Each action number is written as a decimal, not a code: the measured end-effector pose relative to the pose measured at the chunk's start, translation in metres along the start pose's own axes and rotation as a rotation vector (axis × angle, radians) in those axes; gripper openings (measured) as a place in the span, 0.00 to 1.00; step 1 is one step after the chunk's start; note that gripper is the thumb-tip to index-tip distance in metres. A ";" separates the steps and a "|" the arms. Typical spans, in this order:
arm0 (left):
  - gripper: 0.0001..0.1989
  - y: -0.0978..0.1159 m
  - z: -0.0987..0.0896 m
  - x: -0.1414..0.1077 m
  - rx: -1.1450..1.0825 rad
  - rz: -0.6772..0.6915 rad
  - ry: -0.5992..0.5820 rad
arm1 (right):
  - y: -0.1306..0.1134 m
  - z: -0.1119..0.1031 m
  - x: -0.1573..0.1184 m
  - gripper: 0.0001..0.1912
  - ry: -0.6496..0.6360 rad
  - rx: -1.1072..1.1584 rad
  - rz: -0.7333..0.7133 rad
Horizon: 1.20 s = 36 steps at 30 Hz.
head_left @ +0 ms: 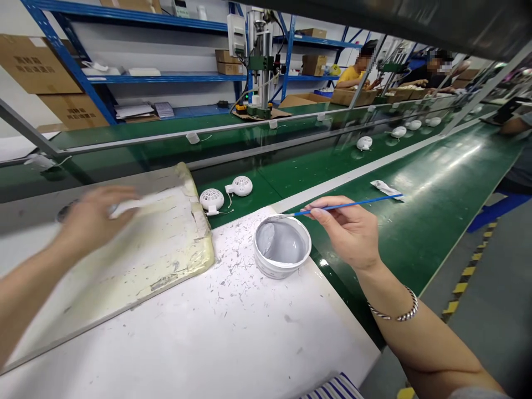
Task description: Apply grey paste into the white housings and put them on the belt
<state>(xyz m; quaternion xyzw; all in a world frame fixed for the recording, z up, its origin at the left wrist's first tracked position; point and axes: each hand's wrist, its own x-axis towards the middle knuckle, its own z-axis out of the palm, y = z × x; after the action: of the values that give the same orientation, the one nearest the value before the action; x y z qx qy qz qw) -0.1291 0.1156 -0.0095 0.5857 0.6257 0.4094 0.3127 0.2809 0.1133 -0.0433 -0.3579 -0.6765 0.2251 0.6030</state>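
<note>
My right hand (347, 230) pinches a thin blue brush (353, 204), whose tip lies at the rim of a round white tub (277, 270) of grey paste. My left hand (97, 213) is smeared by motion over a white board (137, 238) with a yellowed edge; its thumb and fingers look apart, and a blurred dark round thing shows beside it. Whether it holds anything is unclear. Two white round parts with grilles, one (211, 199) nearer and one (241, 187) farther, lie on the green surface beyond the tub.
Under the tub is a white sheet (187, 343) with grey flecks. More white parts (364, 143) line the green belt (299, 160) beyond a pale rail. A small packet (386, 190) lies to the right. A press (261, 66) stands behind; people sit at the far right.
</note>
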 end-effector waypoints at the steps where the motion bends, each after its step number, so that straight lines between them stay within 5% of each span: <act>1: 0.07 -0.002 0.018 0.013 0.088 0.031 -0.046 | 0.000 0.000 0.000 0.04 -0.012 0.008 0.005; 4: 0.06 0.000 0.066 0.052 0.323 0.114 -0.270 | 0.002 0.001 -0.001 0.04 -0.060 -0.009 -0.008; 7: 0.10 0.006 0.094 0.083 0.450 0.127 -0.449 | 0.007 0.003 0.000 0.03 -0.098 -0.049 -0.027; 13: 0.14 0.004 0.110 0.099 0.436 0.071 -0.436 | 0.009 0.009 0.001 0.04 -0.122 -0.117 -0.060; 19: 0.28 0.023 0.099 0.058 -0.078 -0.028 -0.188 | 0.010 0.011 -0.002 0.03 -0.120 -0.014 0.026; 23: 0.22 0.047 0.090 0.013 -0.521 -0.092 -0.107 | 0.013 0.012 -0.003 0.05 -0.110 0.108 0.145; 27: 0.17 0.052 0.092 -0.019 -0.998 -0.322 0.046 | 0.010 0.013 0.000 0.09 -0.068 0.256 0.272; 36: 0.17 0.054 0.110 -0.051 -1.051 -0.509 0.027 | 0.016 0.017 0.009 0.18 0.019 0.439 0.541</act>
<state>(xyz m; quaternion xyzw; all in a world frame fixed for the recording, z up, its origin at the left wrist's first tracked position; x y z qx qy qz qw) -0.0020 0.0802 -0.0179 0.1782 0.4636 0.5843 0.6418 0.2679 0.1326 -0.0525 -0.3881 -0.4866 0.5137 0.5905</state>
